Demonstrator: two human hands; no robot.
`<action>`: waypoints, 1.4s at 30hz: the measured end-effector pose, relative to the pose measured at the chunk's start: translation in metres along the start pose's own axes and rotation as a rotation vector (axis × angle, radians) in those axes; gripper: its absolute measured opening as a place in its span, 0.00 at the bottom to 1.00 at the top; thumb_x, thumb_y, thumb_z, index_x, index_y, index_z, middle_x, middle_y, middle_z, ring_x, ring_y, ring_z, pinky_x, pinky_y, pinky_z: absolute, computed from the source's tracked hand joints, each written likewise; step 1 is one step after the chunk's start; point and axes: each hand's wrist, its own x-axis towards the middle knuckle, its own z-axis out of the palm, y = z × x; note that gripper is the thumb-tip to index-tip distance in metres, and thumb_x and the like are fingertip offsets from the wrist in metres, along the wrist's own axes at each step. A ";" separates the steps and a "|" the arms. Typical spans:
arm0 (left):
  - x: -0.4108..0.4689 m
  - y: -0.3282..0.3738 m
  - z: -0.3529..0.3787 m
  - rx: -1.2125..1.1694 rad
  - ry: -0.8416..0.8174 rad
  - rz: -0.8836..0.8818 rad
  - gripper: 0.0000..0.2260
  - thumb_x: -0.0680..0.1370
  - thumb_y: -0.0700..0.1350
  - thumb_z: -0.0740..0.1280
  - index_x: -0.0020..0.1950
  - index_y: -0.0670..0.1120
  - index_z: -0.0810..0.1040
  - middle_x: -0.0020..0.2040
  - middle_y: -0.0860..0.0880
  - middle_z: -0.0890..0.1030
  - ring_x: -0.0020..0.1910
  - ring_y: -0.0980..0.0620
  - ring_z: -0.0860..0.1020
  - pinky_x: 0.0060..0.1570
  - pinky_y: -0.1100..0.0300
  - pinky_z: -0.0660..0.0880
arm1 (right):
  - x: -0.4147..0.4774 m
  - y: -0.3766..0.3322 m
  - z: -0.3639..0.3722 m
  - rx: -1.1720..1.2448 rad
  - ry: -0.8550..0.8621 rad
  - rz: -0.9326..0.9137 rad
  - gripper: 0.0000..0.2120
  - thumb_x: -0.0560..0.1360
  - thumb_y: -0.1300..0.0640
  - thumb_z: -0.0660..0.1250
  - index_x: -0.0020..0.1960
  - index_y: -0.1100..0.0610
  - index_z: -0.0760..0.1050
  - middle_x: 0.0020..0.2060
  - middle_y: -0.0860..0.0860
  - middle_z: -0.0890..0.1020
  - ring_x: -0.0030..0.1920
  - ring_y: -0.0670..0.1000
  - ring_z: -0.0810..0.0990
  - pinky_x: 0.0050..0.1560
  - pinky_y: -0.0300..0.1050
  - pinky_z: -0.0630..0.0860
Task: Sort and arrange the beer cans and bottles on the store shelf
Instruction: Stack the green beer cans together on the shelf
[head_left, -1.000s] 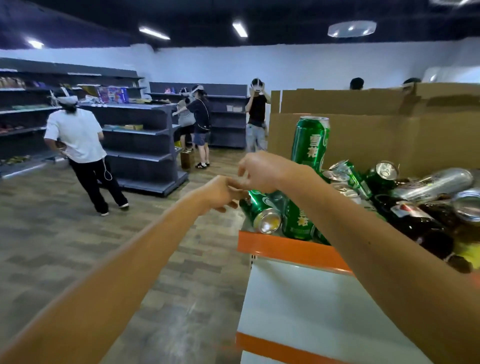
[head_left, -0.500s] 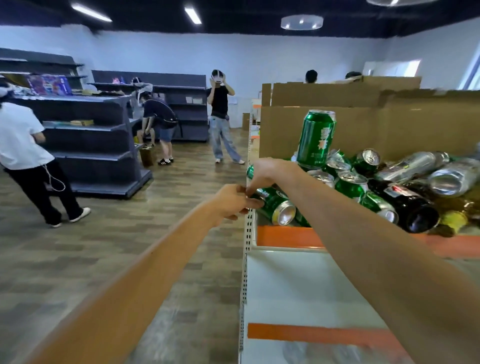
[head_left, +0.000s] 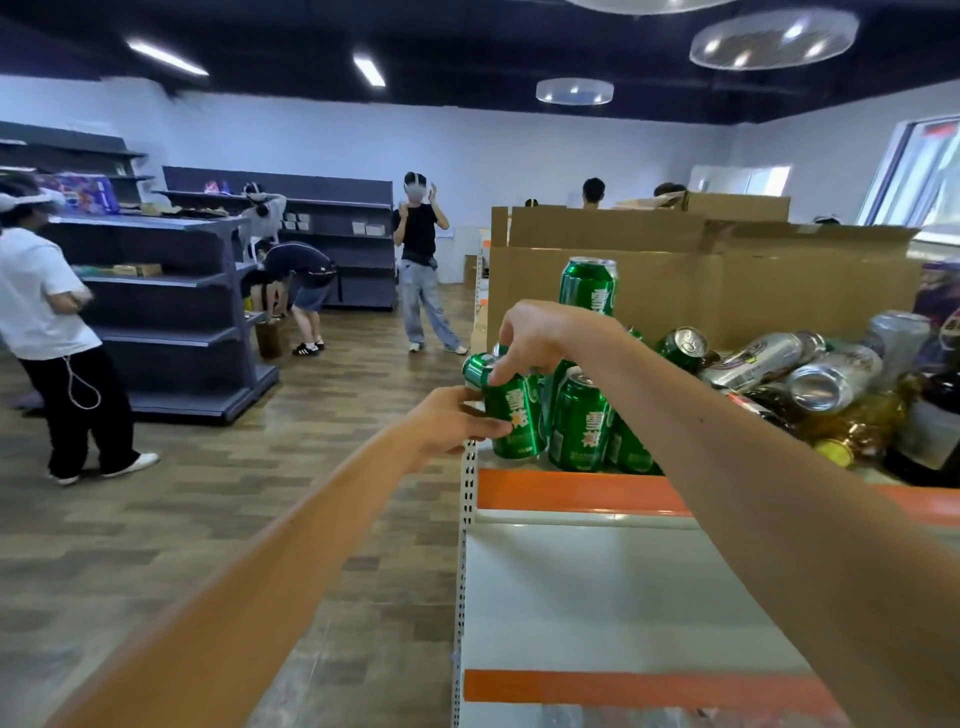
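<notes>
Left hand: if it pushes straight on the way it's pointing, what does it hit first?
The left hand holds the tilted green beer can, which the right hand pinches on top. Straight on, it would likely meet the upright green beer can beside it; depth is unclear.

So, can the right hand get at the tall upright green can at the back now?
Probably yes, once free: the tall can stands just behind the right hand with its top uncovered. But both that hand and the left hand now hold the front green can.
</notes>
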 end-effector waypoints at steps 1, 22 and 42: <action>0.000 0.000 0.000 0.012 -0.021 0.010 0.20 0.74 0.43 0.76 0.65 0.51 0.76 0.55 0.53 0.83 0.57 0.52 0.80 0.62 0.50 0.73 | -0.002 0.001 -0.003 -0.019 -0.018 -0.003 0.26 0.72 0.47 0.77 0.64 0.59 0.76 0.51 0.54 0.84 0.46 0.53 0.83 0.49 0.47 0.81; 0.013 0.001 -0.019 0.168 -0.115 -0.004 0.22 0.78 0.35 0.69 0.70 0.51 0.74 0.60 0.50 0.83 0.58 0.52 0.81 0.59 0.52 0.78 | -0.001 0.003 -0.015 -0.117 0.048 -0.074 0.23 0.74 0.40 0.72 0.58 0.59 0.79 0.50 0.53 0.84 0.45 0.54 0.84 0.52 0.52 0.83; 0.145 -0.025 -0.067 -0.157 -0.146 -0.166 0.19 0.79 0.58 0.68 0.57 0.43 0.76 0.56 0.41 0.80 0.51 0.45 0.81 0.46 0.52 0.79 | 0.122 -0.033 0.013 -0.213 -0.069 0.305 0.21 0.79 0.51 0.69 0.69 0.59 0.75 0.62 0.53 0.79 0.54 0.54 0.79 0.56 0.51 0.78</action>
